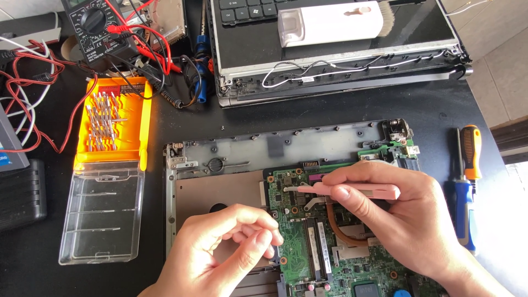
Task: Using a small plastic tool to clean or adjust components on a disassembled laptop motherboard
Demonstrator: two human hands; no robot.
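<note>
An opened laptop base (236, 148) lies on the black table with its green motherboard (308, 242) exposed. My right hand (396, 214) grips pink tweezers (357, 191), their metal tips pointing left over the board's upper part, above a copper heat pipe (336, 228). My left hand (231, 247) rests at the board's left edge, fingers curled and pinched together; whether something tiny is between them cannot be seen. Memory modules (319, 250) sit just right of the left hand.
An orange bit case (113, 124) with its clear lid (102, 217) open lies at left. A multimeter (96, 25) with red and black leads is at back left. A detached laptop screen and keyboard (335, 49) with a white brush box sit behind. Screwdrivers (466, 176) lie at right.
</note>
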